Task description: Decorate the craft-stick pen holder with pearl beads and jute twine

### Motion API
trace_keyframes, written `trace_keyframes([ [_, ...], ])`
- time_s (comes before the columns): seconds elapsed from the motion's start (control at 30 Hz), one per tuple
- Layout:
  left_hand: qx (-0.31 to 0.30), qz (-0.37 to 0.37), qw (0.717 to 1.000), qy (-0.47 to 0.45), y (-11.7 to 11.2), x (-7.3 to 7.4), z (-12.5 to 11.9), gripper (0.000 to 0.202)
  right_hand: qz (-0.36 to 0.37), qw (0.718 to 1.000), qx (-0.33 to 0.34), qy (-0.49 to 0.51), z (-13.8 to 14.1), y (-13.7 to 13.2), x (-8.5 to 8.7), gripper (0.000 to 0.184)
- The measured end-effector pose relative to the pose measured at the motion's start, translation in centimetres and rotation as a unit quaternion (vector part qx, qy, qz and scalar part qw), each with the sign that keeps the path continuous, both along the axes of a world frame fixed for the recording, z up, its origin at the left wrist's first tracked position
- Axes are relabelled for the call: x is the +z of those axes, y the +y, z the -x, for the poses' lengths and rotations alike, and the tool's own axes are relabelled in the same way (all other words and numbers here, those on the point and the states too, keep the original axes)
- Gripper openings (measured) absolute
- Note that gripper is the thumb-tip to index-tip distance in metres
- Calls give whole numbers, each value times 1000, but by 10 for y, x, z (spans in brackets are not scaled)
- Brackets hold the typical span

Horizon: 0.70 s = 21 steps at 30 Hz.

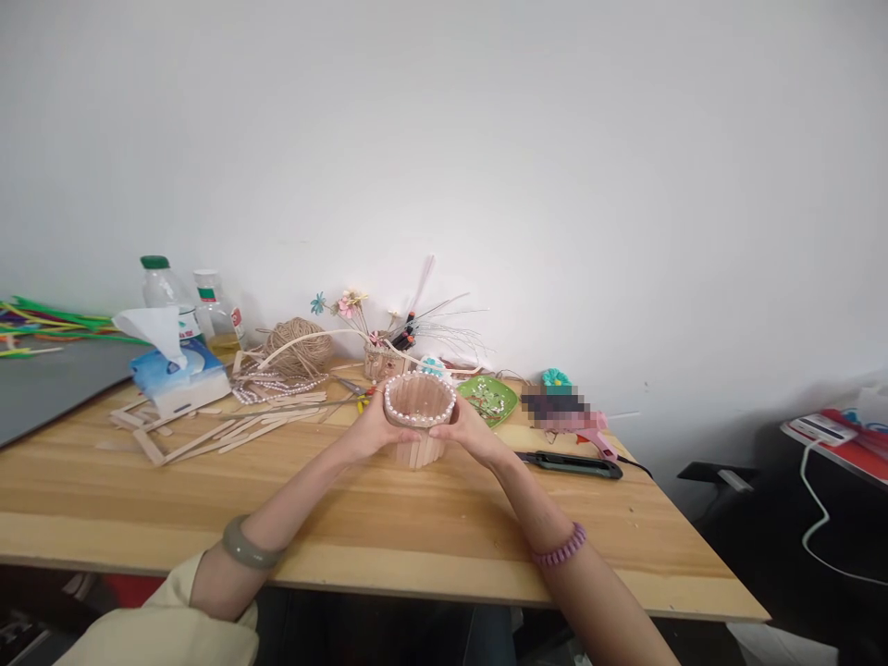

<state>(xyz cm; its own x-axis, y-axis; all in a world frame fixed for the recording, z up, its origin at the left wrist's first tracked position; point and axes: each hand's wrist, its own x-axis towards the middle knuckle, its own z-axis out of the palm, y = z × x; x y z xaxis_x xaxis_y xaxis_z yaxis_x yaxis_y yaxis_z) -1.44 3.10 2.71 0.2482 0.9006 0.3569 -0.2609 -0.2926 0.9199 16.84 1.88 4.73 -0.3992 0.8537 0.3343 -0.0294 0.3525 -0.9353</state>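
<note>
Between my two hands is a round holder made of upright wooden craft sticks, its rim lined with white pearl beads. My left hand wraps its left side, and my right hand wraps the right, both thumbs toward the near face. The far fingers are hidden behind it. Just behind the right hand lies a green leaf-shaped dish with small beads and bits in it. Scissors with yellow handles rest near my left hand.
At left are loose craft sticks, a tissue box, bottles, a pearl string and a twine ball. A decorated pot stands behind. At right lie a utility knife and a pink glue gun with a cord.
</note>
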Motion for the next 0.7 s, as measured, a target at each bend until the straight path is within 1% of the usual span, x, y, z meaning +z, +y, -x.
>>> trace_keyframes([
  [0.1, -16, -5, 1000, 17, 2, -6, -2, 89, -2, 1000, 14, -6, 1, 0, -2, 79],
  [0.17, -29, -5, 999, 29, 1, -9, -3, 93, -3, 1000, 20, -9, 1, -1, -2, 82],
  [0.23, -41, -2, 998, 46, 0, -9, 0, 101, -3, 1000, 26, -12, 1, -2, -2, 86],
  [0.27, -52, 2, 997, 57, 0, -6, 4, 104, -2, 999, 31, -13, 1, -2, -3, 87],
  [0.33, -90, 11, 992, 86, -1, 4, 14, 103, 1, 999, 42, -16, -1, -1, -4, 89],
  [0.4, -139, 25, 983, 120, 2, 19, 27, 92, 5, 999, 51, -19, -4, 0, -6, 92],
  [0.43, -152, 33, 979, 136, 5, 27, 33, 85, 8, 998, 53, -21, -5, 0, -7, 93],
  [0.5, -138, 43, 975, 168, 14, 42, 40, 70, 14, 998, 55, -23, -8, 1, -10, 97],
  [0.57, -99, 49, 970, 215, 26, 52, 40, 59, 21, 998, 54, -25, -10, 0, -12, 101],
  [0.63, -66, 43, 958, 275, 37, 59, 33, 51, 27, 998, 54, -28, -11, 0, -13, 104],
  [0.7, -40, 22, 939, 342, 45, 65, 22, 41, 31, 997, 56, -31, -13, 1, -14, 106],
])
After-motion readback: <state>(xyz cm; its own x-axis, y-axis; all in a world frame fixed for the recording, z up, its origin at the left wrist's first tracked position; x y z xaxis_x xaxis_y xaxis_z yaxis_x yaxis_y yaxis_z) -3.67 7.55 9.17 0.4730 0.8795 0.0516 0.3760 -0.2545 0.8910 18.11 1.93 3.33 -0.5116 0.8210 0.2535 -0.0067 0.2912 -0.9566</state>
